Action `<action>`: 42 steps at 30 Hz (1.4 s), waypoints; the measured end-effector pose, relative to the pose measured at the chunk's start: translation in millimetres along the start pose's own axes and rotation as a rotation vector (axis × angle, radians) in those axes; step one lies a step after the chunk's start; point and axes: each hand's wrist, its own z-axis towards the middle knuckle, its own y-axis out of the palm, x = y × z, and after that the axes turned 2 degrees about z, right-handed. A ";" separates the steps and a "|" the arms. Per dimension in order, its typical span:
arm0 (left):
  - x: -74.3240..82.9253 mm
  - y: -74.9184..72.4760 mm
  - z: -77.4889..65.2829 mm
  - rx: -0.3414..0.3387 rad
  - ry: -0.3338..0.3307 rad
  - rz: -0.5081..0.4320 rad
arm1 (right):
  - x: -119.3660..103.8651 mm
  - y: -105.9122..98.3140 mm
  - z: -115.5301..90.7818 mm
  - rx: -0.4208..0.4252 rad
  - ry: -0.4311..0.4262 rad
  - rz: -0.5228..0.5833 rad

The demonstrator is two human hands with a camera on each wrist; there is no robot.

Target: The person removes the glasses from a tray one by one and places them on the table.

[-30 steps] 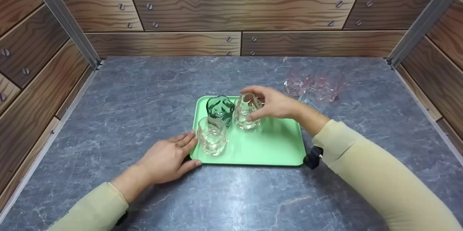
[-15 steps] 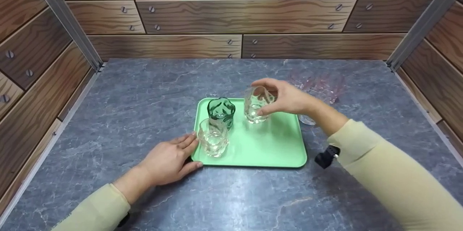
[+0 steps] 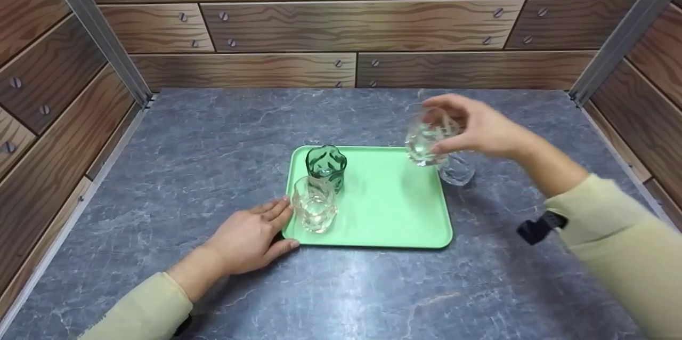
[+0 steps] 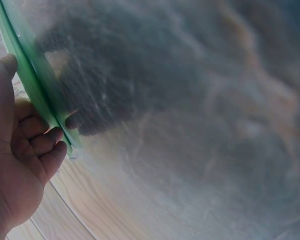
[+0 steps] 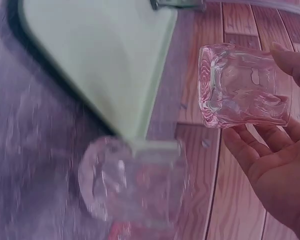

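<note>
My right hand (image 3: 479, 127) holds a clear drinking glass (image 3: 426, 143) between thumb and fingers, raised over the back right corner of the green tray (image 3: 394, 207). The same glass (image 5: 240, 87) shows in the right wrist view, with the thumb on one side and fingers on the other. My left hand (image 3: 248, 236) rests beside the tray's front left corner, fingers against its left edge and thumb at the front edge. In the left wrist view, those fingers (image 4: 37, 135) meet the rim. Near this hand on the tray stand a clear glass (image 3: 315, 212) and a dark green glass (image 3: 326, 164).
Another clear glass (image 3: 457, 169) stands on the grey marbled table (image 3: 224, 127), just right of the tray, partly behind my right hand. A bit of pink glass (image 5: 121, 232) appears at the bottom of the right wrist view. Wood-patterned walls (image 3: 277, 25) enclose the table.
My right hand has lifted the clear glass off the tray beside the green glass and carried it right and back. The left hand has stayed put. The pink glasses are now hidden behind the right hand.
</note>
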 end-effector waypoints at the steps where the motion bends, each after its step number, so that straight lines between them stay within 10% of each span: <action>1: 0.0 -0.2 0.2 -0.002 0.000 -0.001 | 0.7 -4.9 -3.9 0.017 0.008 -0.004; 23: -0.3 0.2 1.0 -0.028 -0.018 -0.010 | 48.8 -85.4 -79.2 0.172 0.119 -0.069; 42: -1.7 0.9 0.6 -0.021 -0.011 0.003 | 109.3 -82.4 -98.9 0.132 0.166 -0.015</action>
